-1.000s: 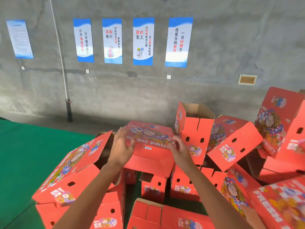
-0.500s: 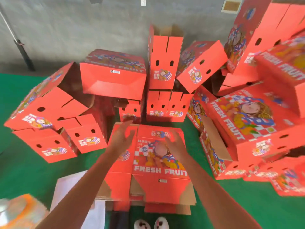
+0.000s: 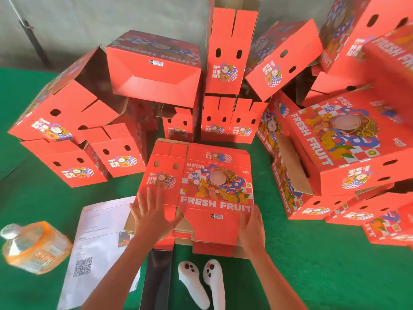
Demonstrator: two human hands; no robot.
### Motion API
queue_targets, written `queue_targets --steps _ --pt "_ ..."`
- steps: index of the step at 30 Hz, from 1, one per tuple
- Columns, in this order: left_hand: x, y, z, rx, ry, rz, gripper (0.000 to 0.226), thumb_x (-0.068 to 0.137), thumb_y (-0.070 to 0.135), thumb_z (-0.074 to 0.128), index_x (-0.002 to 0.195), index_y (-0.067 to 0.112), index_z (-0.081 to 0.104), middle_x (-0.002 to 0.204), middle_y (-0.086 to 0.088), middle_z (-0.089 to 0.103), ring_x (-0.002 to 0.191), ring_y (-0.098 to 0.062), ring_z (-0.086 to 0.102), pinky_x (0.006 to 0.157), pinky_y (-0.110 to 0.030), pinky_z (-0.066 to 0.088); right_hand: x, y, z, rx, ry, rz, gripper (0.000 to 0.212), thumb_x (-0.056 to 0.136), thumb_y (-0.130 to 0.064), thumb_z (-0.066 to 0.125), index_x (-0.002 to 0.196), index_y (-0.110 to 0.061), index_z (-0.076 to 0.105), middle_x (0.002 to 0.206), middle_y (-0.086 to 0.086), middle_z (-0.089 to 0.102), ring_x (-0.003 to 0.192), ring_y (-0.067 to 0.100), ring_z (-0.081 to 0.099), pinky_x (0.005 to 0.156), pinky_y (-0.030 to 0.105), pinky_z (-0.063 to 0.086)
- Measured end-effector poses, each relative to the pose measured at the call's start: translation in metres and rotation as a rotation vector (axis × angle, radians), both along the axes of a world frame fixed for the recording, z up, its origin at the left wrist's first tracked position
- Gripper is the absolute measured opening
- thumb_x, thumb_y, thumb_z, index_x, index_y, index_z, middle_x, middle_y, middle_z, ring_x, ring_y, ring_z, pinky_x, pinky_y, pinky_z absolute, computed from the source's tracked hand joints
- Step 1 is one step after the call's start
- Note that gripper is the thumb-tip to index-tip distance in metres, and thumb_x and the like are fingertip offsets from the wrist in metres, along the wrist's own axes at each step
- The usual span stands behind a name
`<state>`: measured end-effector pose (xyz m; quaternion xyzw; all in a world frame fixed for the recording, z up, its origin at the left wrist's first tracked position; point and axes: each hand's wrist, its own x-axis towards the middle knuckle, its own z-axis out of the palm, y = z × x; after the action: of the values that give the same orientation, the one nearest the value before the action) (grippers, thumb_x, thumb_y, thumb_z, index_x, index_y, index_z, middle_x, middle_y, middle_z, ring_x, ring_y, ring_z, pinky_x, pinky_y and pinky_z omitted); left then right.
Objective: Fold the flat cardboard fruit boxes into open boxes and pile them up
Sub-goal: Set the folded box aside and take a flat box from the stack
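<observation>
A stack of flat red cardboard fruit boxes [image 3: 207, 175] printed FRESH FRUIT lies on the green mat in front of me. My left hand [image 3: 152, 215] is spread with straight fingers over the near left part of the top flat box. My right hand [image 3: 252, 229] lies at its near right corner, fingers on the edge. Several folded red boxes are heaped behind and beside the stack: one on its side with the opening toward me [image 3: 154, 70], a tall upright one [image 3: 225, 50], and a big one at the right [image 3: 348, 139].
A printed paper sheet with a QR code [image 3: 93, 242] lies on the green mat [image 3: 324, 265] at the left. An orange-labelled plastic bottle [image 3: 35, 245] lies beside it. Two white controllers [image 3: 201, 283] and a dark flat object [image 3: 156, 278] sit near me. A grey wall stands behind.
My view has tipped down from the wall and the box heap to the flat stack. Both hands came down and back from the folded box on the heap to the flat box's near edge.
</observation>
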<state>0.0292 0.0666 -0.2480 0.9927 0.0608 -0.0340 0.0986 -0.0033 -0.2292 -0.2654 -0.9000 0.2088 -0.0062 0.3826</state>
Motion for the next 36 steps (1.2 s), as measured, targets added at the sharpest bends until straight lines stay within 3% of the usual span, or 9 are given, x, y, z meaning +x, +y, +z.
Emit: queue_targets --steps 8,15,19,22,25,28,30,32,36 --pt "-0.002 -0.01 0.015 0.04 0.095 0.008 0.104 0.086 0.084 0.028 0.16 0.014 0.008 0.17 -0.012 0.001 0.156 -0.039 -0.004 0.119 -0.071 0.011 -0.036 0.005 -0.004 0.056 -0.016 -0.128 0.054 0.107 -0.03 0.047 0.155 -0.009 0.035 0.15 0.011 0.049 0.139 0.029 0.044 0.113 0.049 0.038" --pt "0.0 -0.033 0.037 -0.043 0.129 -0.055 0.058 0.098 0.034 0.05 0.151 0.022 0.031 0.167 -0.004 0.01 0.155 -0.036 0.0 0.117 -0.068 0.023 -0.038 0.0 0.008 0.145 0.02 -0.155 0.068 0.095 -0.025 0.065 0.156 -0.025 0.034 0.16 0.001 0.037 0.15 0.026 0.028 0.122 0.057 0.02" --pt "-0.01 -0.03 0.06 -0.22 0.029 0.006 0.048 0.082 -0.002 0.049 0.122 0.026 0.051 0.144 0.004 0.044 0.141 -0.028 0.038 0.106 -0.061 0.044 -0.044 -0.008 0.019 0.233 -0.016 -0.101 0.086 0.088 -0.022 0.073 0.157 -0.043 0.027 0.148 -0.007 0.047 0.142 0.025 0.036 0.118 0.058 0.029" --pt "-0.014 -0.018 0.084 -0.387 -0.157 0.088 0.029 0.093 0.001 0.047 0.103 0.023 0.062 0.107 -0.001 0.068 0.092 -0.026 0.065 0.076 -0.037 0.056 -0.039 -0.014 0.048 0.433 -0.095 0.029 0.087 0.084 -0.012 0.073 0.147 -0.059 0.034 0.121 -0.019 0.066 0.109 0.002 0.063 0.086 0.031 0.056" --pt "-0.012 0.001 0.126 -0.63 -0.215 0.227 0.024 0.096 0.018 0.056 0.076 0.022 0.069 0.061 -0.002 0.065 0.05 -0.017 0.057 0.047 -0.032 0.048 -0.022 -0.024 0.089 0.399 -0.241 0.039 0.058 0.085 -0.006 0.069 0.12 -0.051 0.065 0.1 -0.016 0.075 0.081 -0.001 0.069 0.066 0.018 0.052" --pt "-0.012 0.022 0.169 -0.833 -0.207 0.272 0.02 0.074 0.025 0.062 0.072 0.009 0.075 0.062 -0.016 0.068 0.05 -0.021 0.061 0.06 -0.047 0.059 -0.005 -0.038 0.132 0.445 -0.47 -0.048 0.025 0.087 -0.02 0.079 0.093 -0.044 0.076 0.078 -0.02 0.074 0.062 0.0 0.063 0.053 0.011 0.043" --pt "-0.013 0.031 0.193 -0.913 -0.253 0.269 0.021 0.068 0.024 0.065 0.077 0.011 0.079 0.071 -0.015 0.074 0.063 -0.024 0.068 0.071 -0.049 0.06 0.004 -0.046 0.157 0.524 -0.559 -0.104 0.01 0.084 -0.046 0.079 0.091 -0.039 0.077 0.054 -0.019 0.055 0.042 0.005 0.041 0.04 0.015 0.029" --pt "-0.009 0.036 0.212 -0.936 -0.352 0.238 0.006 0.079 0.012 0.075 0.077 0.016 0.079 0.067 -0.004 0.075 0.06 -0.017 0.065 0.064 -0.038 0.059 0.016 -0.052 0.179 0.528 -0.651 -0.117 0.038 0.079 -0.066 0.074 0.081 -0.028 0.071 0.051 -0.018 0.039 0.044 0.001 0.032 0.042 0.015 0.027" --pt "0.017 0.034 0.248 -0.827 -0.645 0.17 0.029 0.093 0.016 0.071 0.07 0.001 0.062 0.057 -0.005 0.052 0.054 -0.017 0.041 0.046 -0.036 0.039 0.044 -0.059 0.225 0.718 -0.739 -0.031 0.048 0.088 -0.062 0.07 0.092 -0.014 0.069 0.077 -0.002 0.06 0.072 0.015 0.052 0.068 0.032 0.042"
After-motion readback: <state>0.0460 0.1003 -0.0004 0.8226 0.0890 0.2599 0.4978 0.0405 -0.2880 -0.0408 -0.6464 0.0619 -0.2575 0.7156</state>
